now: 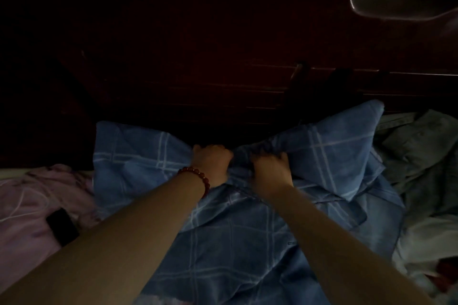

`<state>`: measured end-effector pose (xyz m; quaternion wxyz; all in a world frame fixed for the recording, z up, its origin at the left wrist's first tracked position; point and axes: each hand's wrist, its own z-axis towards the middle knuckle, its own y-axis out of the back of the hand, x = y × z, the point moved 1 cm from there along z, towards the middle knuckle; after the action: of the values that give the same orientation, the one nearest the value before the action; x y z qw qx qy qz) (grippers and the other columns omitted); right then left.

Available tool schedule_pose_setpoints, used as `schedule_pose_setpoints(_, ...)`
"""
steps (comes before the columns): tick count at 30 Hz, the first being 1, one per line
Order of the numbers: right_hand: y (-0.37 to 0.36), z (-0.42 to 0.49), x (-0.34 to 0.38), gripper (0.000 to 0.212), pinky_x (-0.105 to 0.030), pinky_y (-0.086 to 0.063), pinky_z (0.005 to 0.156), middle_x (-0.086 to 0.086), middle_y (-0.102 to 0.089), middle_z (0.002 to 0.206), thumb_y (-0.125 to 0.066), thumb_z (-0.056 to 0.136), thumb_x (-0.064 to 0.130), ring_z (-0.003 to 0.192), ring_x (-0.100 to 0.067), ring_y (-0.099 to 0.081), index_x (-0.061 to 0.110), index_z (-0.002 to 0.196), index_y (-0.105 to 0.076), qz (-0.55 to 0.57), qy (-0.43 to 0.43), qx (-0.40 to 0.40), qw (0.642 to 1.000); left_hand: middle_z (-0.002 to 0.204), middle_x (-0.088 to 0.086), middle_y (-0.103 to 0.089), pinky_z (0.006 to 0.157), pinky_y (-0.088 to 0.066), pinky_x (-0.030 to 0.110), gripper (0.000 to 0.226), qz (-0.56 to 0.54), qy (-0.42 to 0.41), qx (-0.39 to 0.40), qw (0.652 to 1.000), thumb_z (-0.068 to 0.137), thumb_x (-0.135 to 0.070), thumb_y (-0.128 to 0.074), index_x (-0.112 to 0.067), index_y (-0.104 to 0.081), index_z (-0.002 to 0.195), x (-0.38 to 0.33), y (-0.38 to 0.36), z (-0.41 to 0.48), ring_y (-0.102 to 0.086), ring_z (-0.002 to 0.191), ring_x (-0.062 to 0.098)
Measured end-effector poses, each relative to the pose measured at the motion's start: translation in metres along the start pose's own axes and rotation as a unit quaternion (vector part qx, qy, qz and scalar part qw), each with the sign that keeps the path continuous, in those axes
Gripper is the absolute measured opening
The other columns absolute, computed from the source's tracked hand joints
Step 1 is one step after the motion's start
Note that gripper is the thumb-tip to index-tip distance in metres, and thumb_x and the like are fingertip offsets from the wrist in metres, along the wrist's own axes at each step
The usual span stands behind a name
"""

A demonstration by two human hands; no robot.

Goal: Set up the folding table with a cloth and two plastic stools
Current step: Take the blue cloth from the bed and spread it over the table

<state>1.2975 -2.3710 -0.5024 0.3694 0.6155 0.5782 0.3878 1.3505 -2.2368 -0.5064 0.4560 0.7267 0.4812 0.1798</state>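
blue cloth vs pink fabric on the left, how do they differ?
Pattern: the blue cloth has a pale straight-line check; the pink fabric shows faint curved lines.
Handling: the left hand and right hand both grip the blue cloth, bunching it in the middle; neither touches the pink fabric.
Load: a dark flat object lies on the pink fabric only.
Both are rumpled.

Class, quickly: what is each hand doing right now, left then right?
Left hand: closed, grip on a bunched fold of the blue checked cloth.
Right hand: closed, grip on the same cloth, right beside the left.
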Motion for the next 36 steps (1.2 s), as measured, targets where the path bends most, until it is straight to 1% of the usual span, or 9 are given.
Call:
schedule_pose_setpoints(6, -0.011, -0.018, 0.005, 0.032, -0.033, -0.031, 0.097, -0.001, -0.062, 0.117, -0.053, 0.086, 0.034, 0.109, -0.023, -0.056, 0.022, 0.116, -0.055, 0.061, 0.009, 0.021, 0.998, 0.111, 0.003, -0.046, 0.082, -0.036, 0.030, 0.012, -0.085, -0.044, -0.010, 0.995, 0.085, -0.025, -0.061, -0.018, -0.055, 0.093, -0.008, -0.014, -0.018, -0.043, 0.108, 0.020)
schedule_pose_setpoints(11, 0.002, -0.023, 0.005, 0.021, -0.030, -0.044, 0.084, -0.004, -0.062, 0.108, -0.056, 0.084, 0.031, 0.101, -0.025, -0.059, 0.017, 0.096, -0.065, 0.181, -0.016, 0.036, 0.983, 0.102, 0.004, -0.058, 0.069, -0.041, 0.026, 0.003, -0.129, -0.030, -0.003, 0.991, 0.090, -0.024, -0.052, -0.021, -0.052, 0.091, -0.014, -0.021, -0.028, -0.057, 0.097, 0.021)
schedule_pose_setpoints(14, 0.013, -0.012, 0.001, 0.025, -0.040, -0.044, 0.094, -0.015, -0.056, 0.117, -0.053, 0.079, 0.008, 0.113, -0.036, -0.052, 0.004, 0.100, -0.066, 0.164, 0.010, -0.131, 0.978, 0.102, 0.003, -0.062, 0.069, -0.042, 0.027, 0.008, -0.130, -0.025, -0.003, 0.991, 0.089, -0.018, -0.051, -0.016, -0.054, 0.096, -0.019, -0.023, -0.036, -0.059, 0.095, 0.022)
schedule_pose_setpoints(17, 0.020, -0.003, -0.003, 0.063, -0.054, -0.001, 0.115, -0.023, -0.020, 0.152, -0.057, 0.085, 0.022, 0.142, -0.042, -0.013, 0.008, 0.141, -0.034, -0.036, -0.057, -0.065, 0.996, 0.097, 0.002, -0.062, 0.065, -0.039, 0.026, 0.005, -0.141, -0.018, -0.005, 0.990, 0.089, -0.019, -0.052, -0.019, -0.048, 0.087, -0.020, -0.021, -0.043, -0.058, 0.089, 0.020)
schedule_pose_setpoints(20, 0.023, -0.004, -0.006, 0.096, -0.049, -0.006, 0.116, -0.028, -0.015, 0.152, -0.063, 0.084, 0.037, 0.142, -0.039, -0.016, 0.003, 0.149, 0.000, -0.074, -0.146, 0.060, 0.985, 0.091, -0.002, -0.061, 0.063, -0.037, 0.026, 0.011, -0.140, -0.003, -0.009, 0.990, 0.089, -0.020, -0.053, -0.023, -0.045, 0.083, -0.021, -0.021, -0.048, -0.057, 0.085, 0.017)
schedule_pose_setpoints(22, 0.020, -0.008, -0.004, 0.073, -0.048, -0.014, 0.114, -0.019, -0.042, 0.140, -0.063, 0.085, 0.029, 0.132, -0.033, -0.037, 0.003, 0.142, -0.027, -0.025, -0.151, 0.082, 0.985, 0.094, -0.004, -0.060, 0.064, -0.037, 0.026, 0.005, -0.134, 0.002, -0.006, 0.991, 0.088, -0.020, -0.055, -0.022, -0.050, 0.087, -0.021, -0.022, -0.048, -0.058, 0.088, 0.017)
schedule_pose_setpoints(25, 0.011, -0.018, -0.003, 0.008, -0.042, -0.024, 0.107, -0.005, -0.065, 0.109, -0.058, 0.085, 0.019, 0.110, -0.025, -0.056, 0.019, 0.094, -0.057, -0.002, -0.083, 0.062, 0.995, 0.105, -0.004, -0.061, 0.068, -0.040, 0.026, 0.017, -0.131, 0.005, 0.017, 0.991, 0.086, -0.024, -0.060, -0.021, -0.055, 0.102, -0.018, -0.024, -0.047, -0.056, 0.092, 0.015)
schedule_pose_setpoints(30, -0.007, -0.039, -0.007, 0.017, -0.032, -0.024, 0.091, -0.002, -0.066, 0.099, -0.052, 0.082, 0.016, 0.101, -0.024, -0.057, 0.021, 0.095, -0.062, 0.069, 0.038, -0.018, 0.997, 0.117, -0.005, -0.047, 0.082, -0.046, 0.030, 0.064, -0.175, -0.008, -0.013, 0.984, 0.065, -0.052, -0.077, -0.021, -0.046, 0.113, -0.017, -0.022, -0.048, -0.050, 0.103, 0.014)
schedule_pose_setpoints(36, -0.030, -0.066, -0.022, 0.011, -0.024, -0.029, 0.063, 0.006, -0.056, 0.053, -0.047, 0.064, 0.023, 0.051, -0.010, -0.046, 0.018, 0.057, -0.053, 0.249, 0.126, -0.190, 0.941, 0.155, -0.001, -0.006, 0.108, -0.032, 0.050, 0.104, -0.124, -0.016, 0.025, 0.992, 0.066, -0.055, -0.076, -0.033, -0.015, 0.148, -0.014, -0.022, -0.045, -0.014, 0.139, 0.023)
